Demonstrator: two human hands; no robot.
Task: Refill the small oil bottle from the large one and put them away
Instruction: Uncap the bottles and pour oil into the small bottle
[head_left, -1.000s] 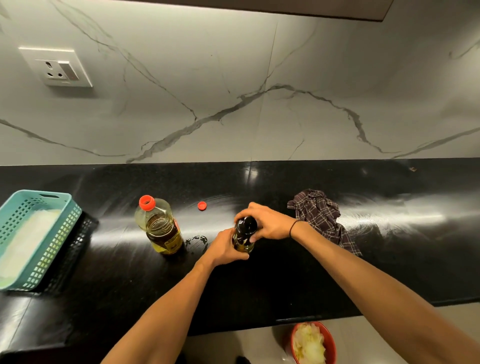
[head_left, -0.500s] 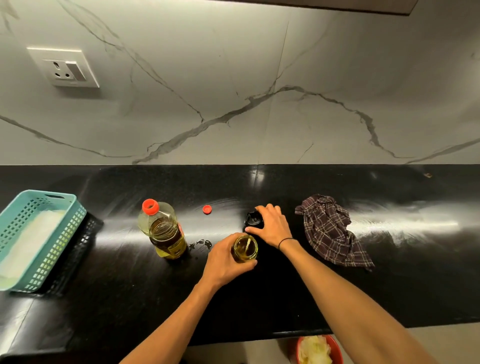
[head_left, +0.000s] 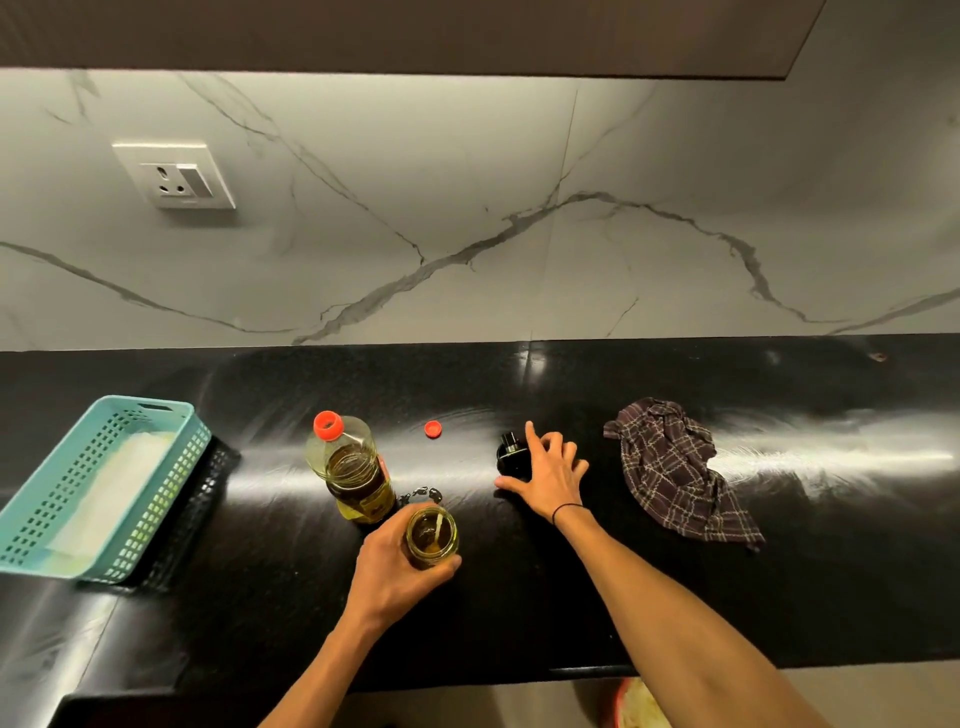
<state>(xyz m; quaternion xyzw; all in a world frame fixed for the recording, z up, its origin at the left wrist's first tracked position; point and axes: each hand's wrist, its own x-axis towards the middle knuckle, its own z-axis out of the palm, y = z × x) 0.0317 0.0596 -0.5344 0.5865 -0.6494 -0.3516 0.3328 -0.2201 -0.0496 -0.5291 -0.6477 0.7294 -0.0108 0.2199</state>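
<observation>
Glossy black stone counter (head_left: 727, 597); clear plastic large oil bottle (head_left: 353, 467); checked cloth (head_left: 675, 473) (soft, crumpled); perforated plastic basket (head_left: 171, 467).

Wide bare stretch of glossy black stone counter (head_left: 831, 597) on the near right, open for a hand to sweep through. Far right, the crumpled dark plaid cloth (head_left: 680, 473) blocks the lane. Centre, the black pump cap (head_left: 511, 457) lies just beside the right hand (head_left: 548, 475). Left of that, a small loose red cap (head_left: 432, 428) sits in the gap, apart from the tall clear plastic oil bottle with a red top (head_left: 353, 467). The open small glass bottle (head_left: 431, 538) stands close beside it, a tight squeeze. Far left, the teal perforated plastic basket (head_left: 31, 525) closes that end.
</observation>
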